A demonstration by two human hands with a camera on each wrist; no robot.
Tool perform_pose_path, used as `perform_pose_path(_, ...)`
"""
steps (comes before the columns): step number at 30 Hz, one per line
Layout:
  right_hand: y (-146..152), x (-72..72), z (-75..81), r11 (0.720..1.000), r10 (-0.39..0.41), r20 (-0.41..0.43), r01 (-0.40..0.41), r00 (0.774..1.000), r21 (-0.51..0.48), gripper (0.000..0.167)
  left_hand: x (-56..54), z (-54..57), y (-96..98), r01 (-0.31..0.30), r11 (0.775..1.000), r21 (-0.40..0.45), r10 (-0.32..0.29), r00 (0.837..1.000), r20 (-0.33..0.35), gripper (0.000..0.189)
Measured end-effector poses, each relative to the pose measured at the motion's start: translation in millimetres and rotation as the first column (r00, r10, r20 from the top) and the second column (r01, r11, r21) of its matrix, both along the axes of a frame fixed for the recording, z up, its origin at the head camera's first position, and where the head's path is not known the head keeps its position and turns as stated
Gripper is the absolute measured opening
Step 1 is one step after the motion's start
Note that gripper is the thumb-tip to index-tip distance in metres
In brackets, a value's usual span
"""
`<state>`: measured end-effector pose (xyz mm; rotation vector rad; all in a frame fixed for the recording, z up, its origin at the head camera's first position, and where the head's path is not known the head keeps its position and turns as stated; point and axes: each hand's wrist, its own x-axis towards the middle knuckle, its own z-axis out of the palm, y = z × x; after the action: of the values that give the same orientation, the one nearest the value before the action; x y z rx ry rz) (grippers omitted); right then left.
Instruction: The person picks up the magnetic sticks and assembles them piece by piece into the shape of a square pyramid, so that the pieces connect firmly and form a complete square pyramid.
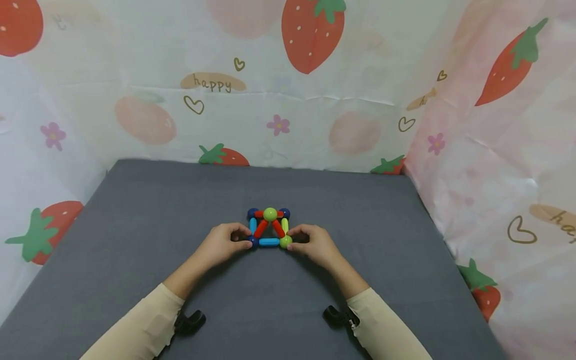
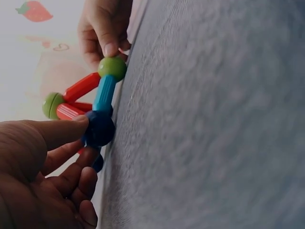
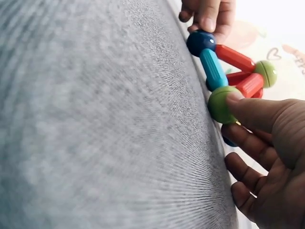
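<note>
A small pyramid of toy balls and rods stands on the grey table, with a green top ball (image 1: pixel 270 214). Red rods (image 1: pixel 260 229) slope up to that ball from the base corners. A light-blue rod (image 1: pixel 269 242) forms the near base edge, between a dark blue ball (image 2: pixel 101 129) and a green ball (image 3: pixel 222 105). My left hand (image 1: pixel 226 241) pinches the dark blue corner ball between thumb and fingers. At the opposite near corner, my right hand (image 1: pixel 317 245) holds the green ball the same way. Two dark blue balls (image 1: pixel 253 213) mark the far corners.
The grey cloth of the table (image 1: pixel 270 310) spreads around the pyramid. Behind it and at both sides hangs a strawberry-print curtain (image 1: pixel 279 100). Black wrist straps with camera mounts (image 1: pixel 191 322) sit at both sleeve cuffs.
</note>
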<state>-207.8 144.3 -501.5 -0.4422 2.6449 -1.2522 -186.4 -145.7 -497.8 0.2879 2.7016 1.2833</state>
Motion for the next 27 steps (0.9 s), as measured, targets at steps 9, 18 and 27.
perform_pose_path(9,1.1,5.2,1.3,0.999,0.042,-0.017,-0.042,0.999,0.023,0.029,0.9,2.7,0.5,0.043,0.998,-0.051,-0.043,0.999,0.012,0.020)
perform_pose_path(18,4.0,12.3,6.7,0.997,0.055,-0.048,-0.052,0.997,0.059,0.026,5.2,8.2,1.6,0.076,0.993,-0.092,-0.076,0.997,-0.006,0.021)
perform_pose_path(27,8.5,19.3,9.3,0.992,0.090,-0.108,-0.079,0.990,0.103,0.025,12.1,12.1,-4.4,0.110,0.987,-0.114,-0.115,0.993,-0.040,0.019)
